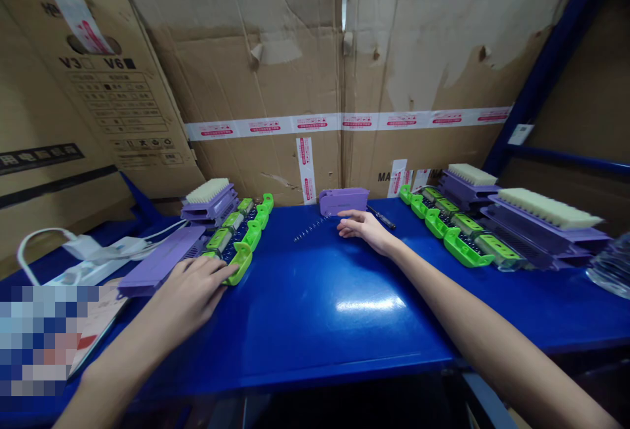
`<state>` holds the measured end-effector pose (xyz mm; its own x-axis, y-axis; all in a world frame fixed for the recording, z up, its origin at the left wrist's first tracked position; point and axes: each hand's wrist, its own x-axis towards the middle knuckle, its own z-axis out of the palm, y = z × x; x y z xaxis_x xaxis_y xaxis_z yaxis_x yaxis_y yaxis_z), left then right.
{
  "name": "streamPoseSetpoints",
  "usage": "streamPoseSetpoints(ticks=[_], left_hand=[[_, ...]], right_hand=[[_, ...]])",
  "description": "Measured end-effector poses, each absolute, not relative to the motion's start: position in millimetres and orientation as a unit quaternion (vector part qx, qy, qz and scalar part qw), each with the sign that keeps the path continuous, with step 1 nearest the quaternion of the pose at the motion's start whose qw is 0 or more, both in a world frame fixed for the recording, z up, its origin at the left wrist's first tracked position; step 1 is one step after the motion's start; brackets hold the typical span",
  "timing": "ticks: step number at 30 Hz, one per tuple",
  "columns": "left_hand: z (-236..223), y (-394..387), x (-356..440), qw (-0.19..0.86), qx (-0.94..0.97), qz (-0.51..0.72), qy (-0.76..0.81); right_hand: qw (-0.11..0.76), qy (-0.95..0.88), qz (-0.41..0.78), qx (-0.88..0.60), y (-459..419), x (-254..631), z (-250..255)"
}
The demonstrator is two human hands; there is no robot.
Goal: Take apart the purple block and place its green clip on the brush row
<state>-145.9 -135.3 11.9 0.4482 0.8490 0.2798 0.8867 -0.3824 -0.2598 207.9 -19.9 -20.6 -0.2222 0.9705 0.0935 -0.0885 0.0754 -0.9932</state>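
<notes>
My left hand (199,285) is at the near end of the left row, fingers and thumb closed on the edge of a bright green curved plastic part (242,266). Its fingertips are partly hidden. My right hand (363,229) hovers over the middle of the blue table with fingers stretched and slightly apart, holding nothing. Just beyond it, a purple plastic housing (343,201) stands on its long side. A thin coil spring (310,229) lies left of my right fingers. To their right is a dark screwdriver-like tool (382,217).
Purple housings (165,255) and a cream bristled block (209,191) are at left, beside a white power strip (93,265). More green parts (460,248), purple housings and cream blocks (546,208) line the right. Cardboard (266,81) walls the back; a clear plastic item (613,268) sits far right.
</notes>
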Motion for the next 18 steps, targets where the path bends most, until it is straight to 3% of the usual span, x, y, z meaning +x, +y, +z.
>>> streamPoseSetpoints(ticks=[6, 13, 18], left_hand=[[29.9, -124.0, -85.9, 0.178, -0.840, -0.063, -0.508], [34.3, -57.4, 4.3, 0.150, -0.841, -0.011, -0.519], [24.9, -21.2, 33.2, 0.075, -0.810, 0.021, -0.581]], right_hand=[[0.482, -0.552, 0.551, -0.400, -19.4, 208.2, -21.2], [0.484, -0.552, 0.552, -0.396, -19.2, 208.3, -21.5], [0.488, -0.551, 0.553, -0.391, -20.0, 208.2, -21.3]])
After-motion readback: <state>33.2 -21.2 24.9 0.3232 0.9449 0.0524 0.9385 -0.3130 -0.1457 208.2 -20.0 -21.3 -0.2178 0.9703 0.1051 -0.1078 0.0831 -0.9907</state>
